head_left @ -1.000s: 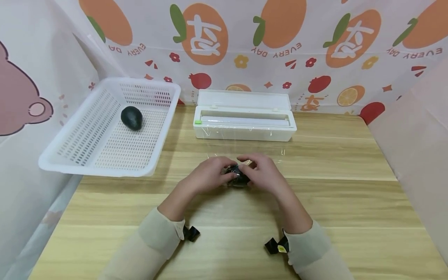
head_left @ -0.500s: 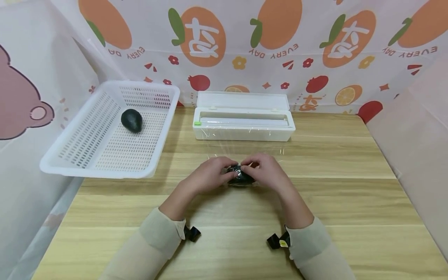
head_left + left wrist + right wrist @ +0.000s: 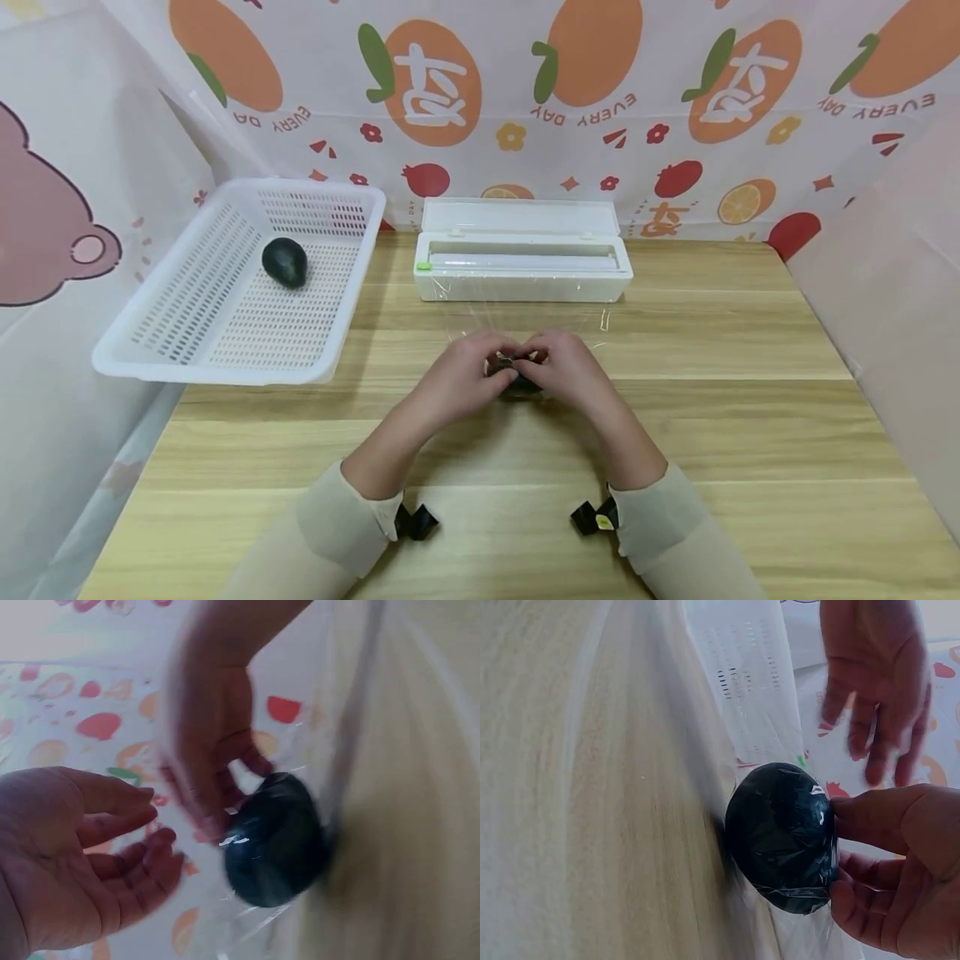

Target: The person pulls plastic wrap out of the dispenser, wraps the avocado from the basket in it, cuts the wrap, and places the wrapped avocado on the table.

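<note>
A dark avocado [image 3: 522, 387] in clear plastic film sits on the wooden table, partly hidden by both hands in the head view. The right hand [image 3: 919, 859] holds it between thumb and fingertips. Close by hovers the left hand [image 3: 94, 859], its fingers loosely bent and apart from the fruit in the left wrist view. Film covers the avocado [image 3: 780, 836] with wrinkles and shine in the right wrist view. Thin film [image 3: 517, 317] stretches toward a white dispenser box [image 3: 522, 288], whose lid stands raised over a roll.
At the left a white perforated basket [image 3: 217, 372] contains another avocado [image 3: 285, 262]. Printed sheets [image 3: 585, 142] line the back and sides of the wooden table [image 3: 750, 433]. A black wrist device [image 3: 416, 522] sits at the left cuff, another [image 3: 595, 517] at the right.
The left hand has shifted right, toward the right hand, and its fingers have come off the avocado. The right hand stays at the fruit. The head view has tilted slightly.
</note>
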The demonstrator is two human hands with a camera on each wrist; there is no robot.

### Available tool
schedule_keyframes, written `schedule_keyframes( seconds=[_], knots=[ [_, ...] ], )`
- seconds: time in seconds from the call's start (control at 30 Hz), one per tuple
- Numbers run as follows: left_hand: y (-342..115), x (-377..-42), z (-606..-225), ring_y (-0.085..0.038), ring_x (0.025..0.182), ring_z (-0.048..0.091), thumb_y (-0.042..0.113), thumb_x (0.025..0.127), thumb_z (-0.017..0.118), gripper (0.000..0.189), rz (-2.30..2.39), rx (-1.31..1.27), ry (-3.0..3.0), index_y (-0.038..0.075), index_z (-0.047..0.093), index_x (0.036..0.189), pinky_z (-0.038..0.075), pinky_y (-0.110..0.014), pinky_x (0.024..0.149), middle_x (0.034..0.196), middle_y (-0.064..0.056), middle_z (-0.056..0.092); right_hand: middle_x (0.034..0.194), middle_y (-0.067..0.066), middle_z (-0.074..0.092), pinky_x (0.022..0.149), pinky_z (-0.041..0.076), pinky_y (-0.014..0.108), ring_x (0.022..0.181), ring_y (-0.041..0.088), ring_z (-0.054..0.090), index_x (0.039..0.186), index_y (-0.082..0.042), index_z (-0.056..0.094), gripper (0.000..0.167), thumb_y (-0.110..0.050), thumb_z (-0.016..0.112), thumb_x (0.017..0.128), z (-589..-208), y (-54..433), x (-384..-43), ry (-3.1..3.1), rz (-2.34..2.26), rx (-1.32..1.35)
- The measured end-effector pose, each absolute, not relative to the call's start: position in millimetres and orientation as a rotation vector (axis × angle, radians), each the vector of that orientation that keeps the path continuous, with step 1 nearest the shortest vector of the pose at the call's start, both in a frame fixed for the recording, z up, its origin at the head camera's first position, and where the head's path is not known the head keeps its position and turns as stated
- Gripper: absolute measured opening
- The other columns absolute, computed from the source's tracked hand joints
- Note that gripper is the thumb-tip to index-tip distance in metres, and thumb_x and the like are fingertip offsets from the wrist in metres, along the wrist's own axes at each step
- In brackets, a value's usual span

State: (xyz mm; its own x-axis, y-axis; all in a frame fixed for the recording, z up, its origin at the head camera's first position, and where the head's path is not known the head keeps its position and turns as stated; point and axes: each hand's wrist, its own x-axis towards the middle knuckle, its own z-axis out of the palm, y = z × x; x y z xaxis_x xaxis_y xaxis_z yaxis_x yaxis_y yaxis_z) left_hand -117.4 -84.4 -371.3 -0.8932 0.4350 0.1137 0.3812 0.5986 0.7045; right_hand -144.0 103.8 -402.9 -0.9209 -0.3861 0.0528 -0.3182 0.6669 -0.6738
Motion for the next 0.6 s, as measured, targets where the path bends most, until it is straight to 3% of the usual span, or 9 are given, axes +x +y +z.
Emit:
schedule_keyframes(
  seconds=[0.17, 0.33, 0.6],
  knots=[
    [-78.7, -121.3, -385.6, -0.025, 0.108, 0.061, 0.007, 0.083, 0.076, 0.030, 1.016, 0.640, 2.820, 0.005, 0.071, 0.113, 0.050, -0.040, 0.096, 0.111, -0.008, 0.067, 0.103, 0.002, 0.071, 0.078, 0.054, 0.034, 0.088, 0.017, 0.065, 0.100, -0.012, 0.078, 0.014, -0.013, 0.068, 0.091, -400.7, 104.4, -144.1, 2.779, -1.074, -0.578],
    [-81.4, -127.8, -397.3, -0.024, 0.107, 0.060, 0.011, 0.081, 0.079, 0.032, 1.006, 0.630, 2.819, 0.007, 0.071, 0.112, 0.049, -0.040, 0.096, 0.110, -0.007, 0.066, 0.107, 0.004, 0.071, 0.079, 0.053, 0.036, 0.090, 0.020, 0.064, 0.105, -0.012, 0.077, 0.017, -0.012, 0.064, 0.094, -399.2, 106.0, -144.6, 2.761, -1.072, -0.518],
    [-85.8, -133.8, -404.9, -0.022, 0.104, 0.059, 0.018, 0.086, 0.076, 0.037, 0.997, 0.644, 2.785, 0.010, 0.069, 0.121, 0.050, -0.040, 0.093, 0.110, -0.005, 0.062, 0.114, 0.005, 0.070, 0.086, 0.052, 0.041, 0.098, 0.022, 0.062, 0.118, -0.013, 0.072, 0.024, -0.020, 0.058, 0.099, -396.4, 116.0, -148.7, 2.718, -1.121, -0.420]
  ],
)
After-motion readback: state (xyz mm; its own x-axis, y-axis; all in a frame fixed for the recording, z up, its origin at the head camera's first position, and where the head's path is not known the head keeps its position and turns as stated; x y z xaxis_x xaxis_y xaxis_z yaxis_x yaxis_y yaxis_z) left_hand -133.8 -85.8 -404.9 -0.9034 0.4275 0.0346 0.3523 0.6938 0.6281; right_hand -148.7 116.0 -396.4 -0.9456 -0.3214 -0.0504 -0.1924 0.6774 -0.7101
